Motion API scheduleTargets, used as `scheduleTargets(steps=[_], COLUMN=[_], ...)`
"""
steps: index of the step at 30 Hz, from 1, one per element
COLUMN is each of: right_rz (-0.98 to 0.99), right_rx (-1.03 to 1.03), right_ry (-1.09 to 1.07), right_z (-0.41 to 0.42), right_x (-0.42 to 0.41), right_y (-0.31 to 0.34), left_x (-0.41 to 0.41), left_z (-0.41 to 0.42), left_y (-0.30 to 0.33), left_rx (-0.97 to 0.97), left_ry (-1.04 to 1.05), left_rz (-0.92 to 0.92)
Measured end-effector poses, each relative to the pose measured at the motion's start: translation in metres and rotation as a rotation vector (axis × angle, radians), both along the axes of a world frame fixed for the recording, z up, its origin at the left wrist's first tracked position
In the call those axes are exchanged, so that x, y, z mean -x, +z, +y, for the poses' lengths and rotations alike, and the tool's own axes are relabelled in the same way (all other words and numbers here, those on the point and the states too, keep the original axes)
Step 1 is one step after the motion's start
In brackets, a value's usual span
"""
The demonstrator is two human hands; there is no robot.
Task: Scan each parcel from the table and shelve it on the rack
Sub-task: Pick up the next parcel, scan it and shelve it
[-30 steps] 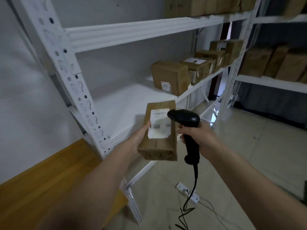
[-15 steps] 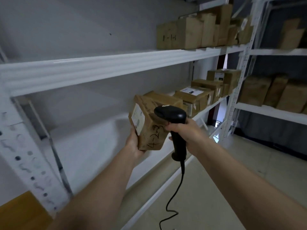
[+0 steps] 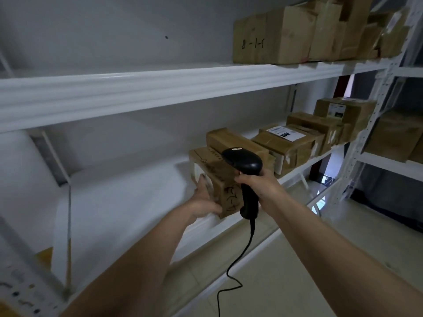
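Parcel in hand: a small brown cardboard parcel with black marker writing on its near end [image 3: 225,186], at the front lip of the white metal rack's middle shelf [image 3: 142,202], just left of the row of brown cardboard boxes [image 3: 288,145] already shelved; whether its base is resting on the shelf I cannot tell.
Left hand: the left hand [image 3: 202,200] cups the parcel's left side and lower corner, fingers [image 3: 202,180] wrapped up over its label edge.
Right hand: the right hand [image 3: 259,183] is clenched round the grip of a black plastic corded barcode scanner [image 3: 245,170], held right in front of the parcel.
Slip risk: one hand carries the parcel; if it lets go with too little of the base on the shelf, I'd expect the parcel to tip off the edge.
Knock risk: the scanner head sits close by the parcel and its neighbour; a nudge could skew the row.
Cable risk: the thin black cable [image 3: 231,277] dangles in loops and could snag the lower rail.
Materials: taped, creased cardboard; smooth painted steel shelves with ribbed front edges; glossy hard plastic scanner.
Shapes: blocky parcels, curved scanner head, perforated uprights.
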State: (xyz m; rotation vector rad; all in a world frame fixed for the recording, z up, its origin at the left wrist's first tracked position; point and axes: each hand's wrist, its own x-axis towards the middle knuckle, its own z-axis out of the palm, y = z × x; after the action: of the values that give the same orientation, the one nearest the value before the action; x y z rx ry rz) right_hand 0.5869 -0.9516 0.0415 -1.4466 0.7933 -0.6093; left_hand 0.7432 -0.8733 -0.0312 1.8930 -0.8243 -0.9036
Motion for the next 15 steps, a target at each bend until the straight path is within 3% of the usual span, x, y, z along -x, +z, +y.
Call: scheduleTargets(steps=[12, 15], right_rz=[-0.028, -0.025], right_rx=[0.009, -0.013], right_ry=[0.077, 0.139], right_z=[-0.017, -0.004], right_x=[0.028, 0.032], right_y=[0.004, 0.001], left_x=[0.033, 0.04], left_z=[-0.017, 0.009], left_y=[0.001, 0.001], left_rx=[0.162, 0.087], left_ry=[0.272, 0.351], left_rz=[0.006, -0.036])
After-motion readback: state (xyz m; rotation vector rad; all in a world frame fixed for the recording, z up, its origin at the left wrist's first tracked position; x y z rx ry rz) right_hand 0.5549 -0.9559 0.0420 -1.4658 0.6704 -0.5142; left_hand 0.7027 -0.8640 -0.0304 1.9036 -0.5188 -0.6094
